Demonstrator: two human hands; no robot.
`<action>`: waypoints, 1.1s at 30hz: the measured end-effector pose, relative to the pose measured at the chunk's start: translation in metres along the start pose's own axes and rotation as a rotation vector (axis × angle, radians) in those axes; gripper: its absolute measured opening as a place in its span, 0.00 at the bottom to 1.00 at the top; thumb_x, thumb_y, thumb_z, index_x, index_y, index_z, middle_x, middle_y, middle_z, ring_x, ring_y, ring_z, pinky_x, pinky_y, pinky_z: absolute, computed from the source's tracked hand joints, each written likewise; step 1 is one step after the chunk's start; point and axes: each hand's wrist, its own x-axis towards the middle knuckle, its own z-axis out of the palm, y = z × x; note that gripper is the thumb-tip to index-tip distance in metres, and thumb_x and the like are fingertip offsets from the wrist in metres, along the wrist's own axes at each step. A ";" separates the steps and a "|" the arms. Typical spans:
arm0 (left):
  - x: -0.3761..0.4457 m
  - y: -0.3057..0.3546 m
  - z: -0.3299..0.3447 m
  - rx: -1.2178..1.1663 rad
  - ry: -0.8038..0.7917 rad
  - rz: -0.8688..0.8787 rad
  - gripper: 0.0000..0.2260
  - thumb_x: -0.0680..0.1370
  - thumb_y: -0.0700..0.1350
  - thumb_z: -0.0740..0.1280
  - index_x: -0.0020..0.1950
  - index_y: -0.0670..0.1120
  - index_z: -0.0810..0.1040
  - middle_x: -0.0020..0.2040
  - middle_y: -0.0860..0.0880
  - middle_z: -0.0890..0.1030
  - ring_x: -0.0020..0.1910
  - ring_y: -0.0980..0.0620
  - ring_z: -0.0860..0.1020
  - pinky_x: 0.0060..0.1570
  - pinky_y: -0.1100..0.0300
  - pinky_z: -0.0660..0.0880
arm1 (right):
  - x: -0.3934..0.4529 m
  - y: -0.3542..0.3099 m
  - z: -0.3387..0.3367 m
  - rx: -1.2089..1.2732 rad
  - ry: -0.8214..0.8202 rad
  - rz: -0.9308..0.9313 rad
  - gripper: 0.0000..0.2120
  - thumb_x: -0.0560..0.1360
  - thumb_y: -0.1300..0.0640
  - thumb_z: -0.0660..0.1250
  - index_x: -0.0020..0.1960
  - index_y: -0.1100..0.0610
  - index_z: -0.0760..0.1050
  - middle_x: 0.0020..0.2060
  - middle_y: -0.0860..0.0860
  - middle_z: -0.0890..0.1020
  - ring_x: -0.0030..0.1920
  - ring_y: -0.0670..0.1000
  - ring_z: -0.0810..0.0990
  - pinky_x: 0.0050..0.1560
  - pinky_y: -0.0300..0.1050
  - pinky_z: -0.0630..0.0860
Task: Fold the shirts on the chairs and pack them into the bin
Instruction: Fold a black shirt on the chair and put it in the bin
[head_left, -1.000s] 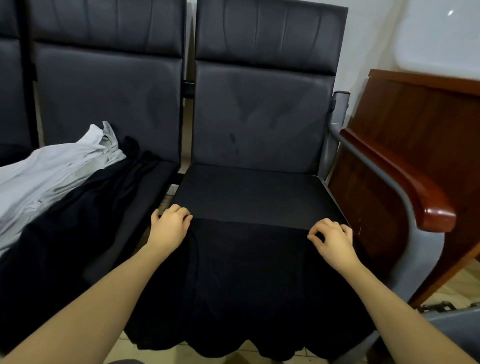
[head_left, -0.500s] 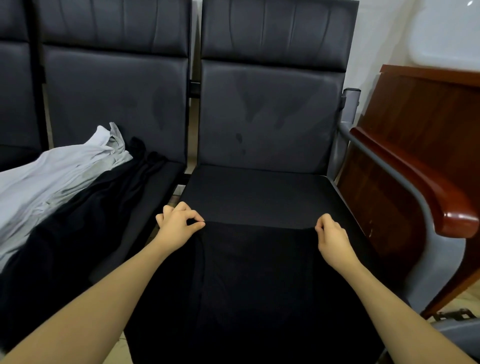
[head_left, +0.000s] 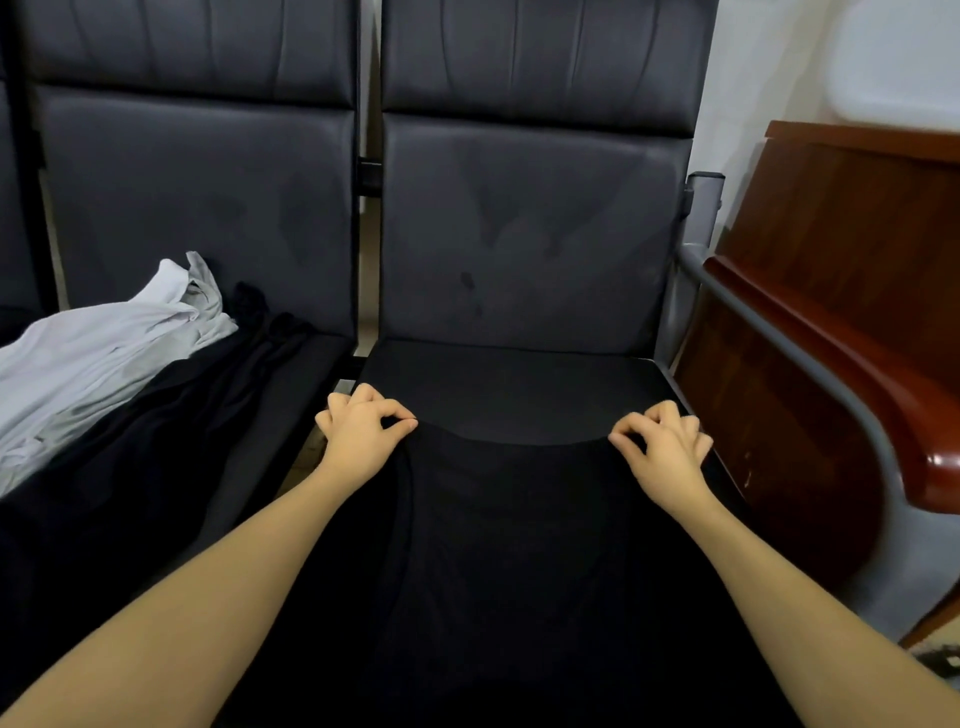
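A black shirt (head_left: 509, 545) lies spread over the front of the right chair seat (head_left: 514, 384) and hangs down toward me. My left hand (head_left: 361, 434) pinches the shirt's far left corner between thumb and finger. My right hand (head_left: 662, 447) pinches its far right corner the same way. The edge between the two hands sags a little over the seat. On the left chair lie a white shirt (head_left: 104, 353) and another black garment (head_left: 130, 467), piled loosely. No bin is in view.
Dark padded backrests (head_left: 530, 228) stand behind both seats. A grey metal armrest (head_left: 810, 379) with a red-brown wooden cap runs along the right chair. A brown wooden cabinet (head_left: 857, 244) stands just to its right against a white wall.
Both hands went from resting on the shirt's far edge to pinching its corners. The view has moved closer and slightly down, and the far edge now sags between the hands.
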 end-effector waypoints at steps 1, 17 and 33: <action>0.008 0.003 0.003 0.004 0.010 0.003 0.03 0.75 0.53 0.69 0.45 0.56 0.82 0.48 0.54 0.72 0.54 0.53 0.60 0.52 0.58 0.51 | 0.009 0.000 0.000 -0.001 0.018 -0.001 0.03 0.78 0.49 0.65 0.48 0.47 0.77 0.47 0.47 0.66 0.49 0.48 0.59 0.50 0.44 0.52; 0.107 0.065 0.001 0.017 0.327 0.104 0.08 0.76 0.53 0.68 0.49 0.52 0.82 0.48 0.52 0.69 0.55 0.46 0.64 0.54 0.55 0.54 | 0.104 -0.003 -0.028 0.047 0.421 -0.071 0.05 0.78 0.54 0.65 0.49 0.55 0.77 0.46 0.50 0.67 0.48 0.50 0.59 0.53 0.47 0.54; -0.043 0.055 -0.055 -0.110 0.315 -0.006 0.09 0.75 0.54 0.68 0.47 0.51 0.82 0.48 0.50 0.71 0.57 0.46 0.64 0.58 0.52 0.56 | -0.044 -0.020 -0.078 0.225 0.394 0.010 0.04 0.78 0.55 0.64 0.47 0.52 0.77 0.46 0.47 0.69 0.50 0.49 0.61 0.53 0.45 0.53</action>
